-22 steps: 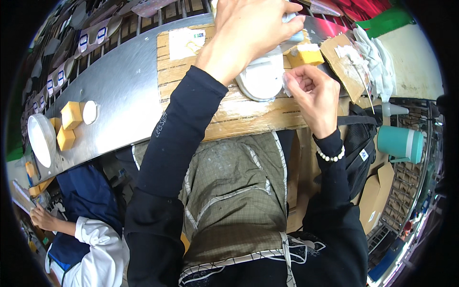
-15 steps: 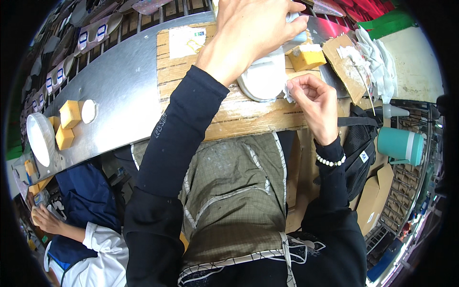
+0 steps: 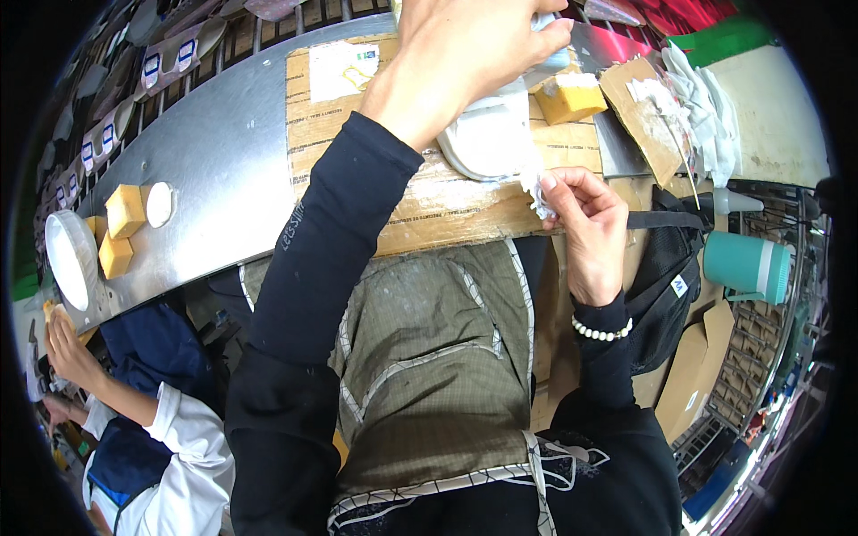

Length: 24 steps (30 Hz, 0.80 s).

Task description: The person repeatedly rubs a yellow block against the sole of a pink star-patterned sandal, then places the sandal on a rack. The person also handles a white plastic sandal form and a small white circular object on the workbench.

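Observation:
A white, round-ended piece that looks like a shoe sole point(image 3: 487, 141) lies on a cardboard sheet point(image 3: 429, 210) at the table's near edge. My left hand point(image 3: 469, 49) reaches over its far part with bent fingers and holds it there, close to a pale blue part point(image 3: 556, 61). Some of those fingers are cut off by the upper edge. Just right of the sole's rounded end, my right hand point(image 3: 585, 214) pinches a crumpled white strip point(image 3: 536, 192) between thumb and fingers. The strip hangs beside the sole; whether the two are joined, I cannot tell.
A yellow sponge point(image 3: 569, 100) sits right of the sole, near a cardboard piece point(image 3: 645, 116) smeared with white and a stick. More sponges point(image 3: 125, 211) and a white bowl point(image 3: 73, 259) stand at the left. A co-worker's hand point(image 3: 71, 353) is at lower left; a teal jug point(image 3: 746, 268) stands at right.
My right hand has drawn down toward me, and more of the white strip shows. My left hand stays on the sole. The co-worker's hand has moved up toward the table.

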Available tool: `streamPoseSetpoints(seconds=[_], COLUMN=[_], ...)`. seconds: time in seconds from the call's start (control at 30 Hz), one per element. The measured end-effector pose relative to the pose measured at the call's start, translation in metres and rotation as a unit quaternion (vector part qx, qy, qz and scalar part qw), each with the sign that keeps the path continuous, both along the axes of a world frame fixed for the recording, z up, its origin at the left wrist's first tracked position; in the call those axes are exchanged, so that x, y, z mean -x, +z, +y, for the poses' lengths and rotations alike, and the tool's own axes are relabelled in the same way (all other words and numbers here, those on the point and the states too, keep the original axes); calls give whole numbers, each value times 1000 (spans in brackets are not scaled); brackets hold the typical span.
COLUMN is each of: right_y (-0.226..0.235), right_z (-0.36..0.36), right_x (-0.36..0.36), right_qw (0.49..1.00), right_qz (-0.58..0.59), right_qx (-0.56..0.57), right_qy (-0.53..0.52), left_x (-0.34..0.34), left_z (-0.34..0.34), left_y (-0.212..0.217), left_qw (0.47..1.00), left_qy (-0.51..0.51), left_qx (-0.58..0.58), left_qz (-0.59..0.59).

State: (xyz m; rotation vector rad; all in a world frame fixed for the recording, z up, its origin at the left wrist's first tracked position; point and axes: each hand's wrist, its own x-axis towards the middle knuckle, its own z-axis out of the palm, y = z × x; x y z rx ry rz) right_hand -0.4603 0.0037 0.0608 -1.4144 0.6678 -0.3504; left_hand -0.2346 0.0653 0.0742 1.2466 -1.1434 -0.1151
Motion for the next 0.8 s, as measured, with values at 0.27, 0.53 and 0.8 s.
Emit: streamPoseSetpoints(seconds=[0.27, 0.53, 0.8], right_y=[30, 83, 60], right_z=[-16, -122, -248], right_x=[3, 8, -6], right_qw=[990, 754, 716], right_qz=[-20, 70, 197], right_qx=[135, 645, 666], right_qy=[-16, -106, -69], left_x=[-2, -1, 1], left_z=[8, 6, 2], left_y=[5, 6, 12], left_qw=[965, 879, 855], left_qy=[152, 274, 290], left_qx=[-71, -165, -229], left_qz=[-200, -355, -363])
